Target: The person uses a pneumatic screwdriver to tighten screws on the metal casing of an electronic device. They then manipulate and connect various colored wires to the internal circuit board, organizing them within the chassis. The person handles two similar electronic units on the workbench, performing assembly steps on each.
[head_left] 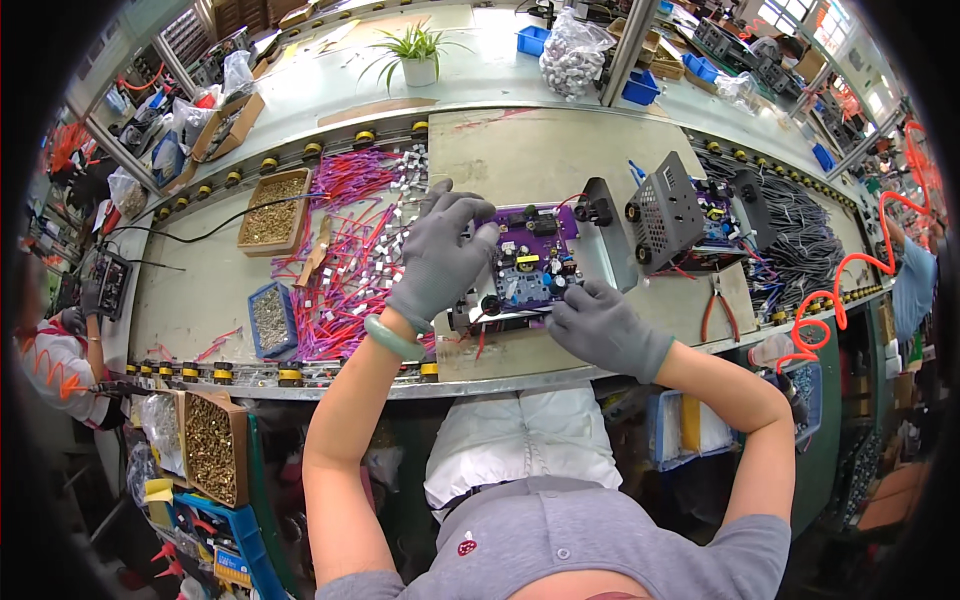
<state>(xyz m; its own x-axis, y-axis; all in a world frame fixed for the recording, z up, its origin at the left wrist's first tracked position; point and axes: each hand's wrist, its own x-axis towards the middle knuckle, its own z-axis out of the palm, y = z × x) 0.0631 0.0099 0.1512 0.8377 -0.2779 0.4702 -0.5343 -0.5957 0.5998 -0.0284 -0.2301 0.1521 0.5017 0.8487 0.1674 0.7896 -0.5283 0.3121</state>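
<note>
In front of me on the bench lies an opened metal chassis (600, 250) holding a purple circuit board (530, 255) with black, yellow and blue parts. My left hand (440, 255), in a grey glove, is over the chassis's left end, fingers bent and thumb toward the board; what it grips is hidden. My right hand (605, 330), also gloved, has its fingers curled at the near right corner of the chassis. A second chassis (670, 215), with a perforated grey cover, stands tilted to the right.
Red and purple wires (345, 255) with white connectors are piled left, beside a box of brass-coloured parts (273, 215) and a blue tray (270, 320). Red-handled pliers (718, 312) and grey cables (800, 235) lie right. An orange coiled hose (840, 295) hangs there. Another person (70, 365) works far left.
</note>
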